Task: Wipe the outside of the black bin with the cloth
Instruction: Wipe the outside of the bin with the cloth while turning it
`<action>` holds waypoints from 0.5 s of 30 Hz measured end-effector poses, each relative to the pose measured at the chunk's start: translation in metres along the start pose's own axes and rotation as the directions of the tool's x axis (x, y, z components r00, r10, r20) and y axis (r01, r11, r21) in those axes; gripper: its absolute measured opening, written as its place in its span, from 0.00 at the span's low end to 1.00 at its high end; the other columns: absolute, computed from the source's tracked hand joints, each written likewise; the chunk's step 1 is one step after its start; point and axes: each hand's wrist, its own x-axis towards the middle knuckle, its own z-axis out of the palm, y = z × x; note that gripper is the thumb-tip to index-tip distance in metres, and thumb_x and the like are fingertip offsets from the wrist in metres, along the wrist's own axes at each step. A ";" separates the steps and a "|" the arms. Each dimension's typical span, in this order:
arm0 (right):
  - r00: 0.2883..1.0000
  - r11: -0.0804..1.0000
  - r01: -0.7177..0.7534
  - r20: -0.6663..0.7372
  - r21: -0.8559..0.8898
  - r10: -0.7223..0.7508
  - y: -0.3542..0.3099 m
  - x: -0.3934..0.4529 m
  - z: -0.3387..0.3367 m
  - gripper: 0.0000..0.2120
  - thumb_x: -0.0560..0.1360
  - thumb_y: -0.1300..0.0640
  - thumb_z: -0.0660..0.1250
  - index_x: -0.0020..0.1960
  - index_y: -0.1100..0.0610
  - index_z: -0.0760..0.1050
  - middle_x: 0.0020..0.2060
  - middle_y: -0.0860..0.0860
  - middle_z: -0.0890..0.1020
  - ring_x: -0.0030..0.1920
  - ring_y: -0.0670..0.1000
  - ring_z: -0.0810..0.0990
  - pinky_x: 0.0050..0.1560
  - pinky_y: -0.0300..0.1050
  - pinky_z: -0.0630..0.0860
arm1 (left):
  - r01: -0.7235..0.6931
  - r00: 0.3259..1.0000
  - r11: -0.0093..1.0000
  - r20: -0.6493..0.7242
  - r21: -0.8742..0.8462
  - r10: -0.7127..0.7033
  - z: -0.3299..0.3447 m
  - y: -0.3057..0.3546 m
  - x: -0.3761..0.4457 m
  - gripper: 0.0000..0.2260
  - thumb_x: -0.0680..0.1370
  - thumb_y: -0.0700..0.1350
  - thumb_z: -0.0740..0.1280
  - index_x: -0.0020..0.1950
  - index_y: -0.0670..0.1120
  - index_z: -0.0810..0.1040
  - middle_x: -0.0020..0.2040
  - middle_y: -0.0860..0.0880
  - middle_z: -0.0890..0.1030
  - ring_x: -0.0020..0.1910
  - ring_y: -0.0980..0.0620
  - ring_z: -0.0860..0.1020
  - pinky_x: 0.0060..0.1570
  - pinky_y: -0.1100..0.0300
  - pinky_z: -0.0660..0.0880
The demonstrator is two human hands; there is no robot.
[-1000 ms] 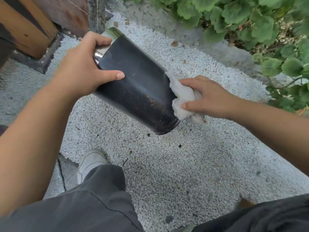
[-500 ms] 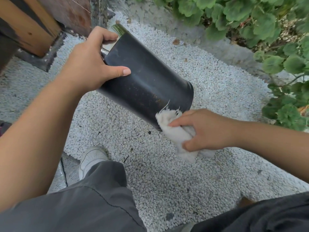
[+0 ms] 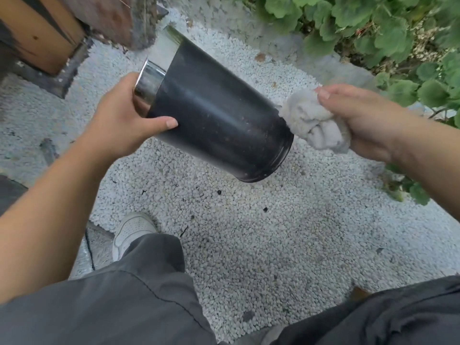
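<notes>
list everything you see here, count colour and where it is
bin: one, black with a shiny metal rim, held tilted in the air above the gravel, centre
cloth: one, pale grey, bunched, touching the bin's bottom edge on the right
gravel: white pebbles, covering the ground
plants: green leaves, top right
wooden structure: brown, top left
shoe: one, white, lower left on the gravel
trousers: dark grey, along the bottom
left hand: one, grip closed on the bin's rim end
right hand: one, grip closed on the cloth
</notes>
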 end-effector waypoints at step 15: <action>0.785 0.675 0.227 -0.278 -0.702 -0.553 0.020 0.066 0.032 0.22 0.67 0.55 0.72 0.60 0.50 0.71 0.49 0.47 0.77 0.47 0.49 0.76 0.38 0.38 0.68 | -0.002 0.981 1.000 -0.192 -0.030 -0.004 0.014 0.036 0.050 0.22 0.67 0.60 0.72 0.52 0.53 0.67 0.41 0.60 0.75 0.37 0.67 0.73 0.34 0.68 0.67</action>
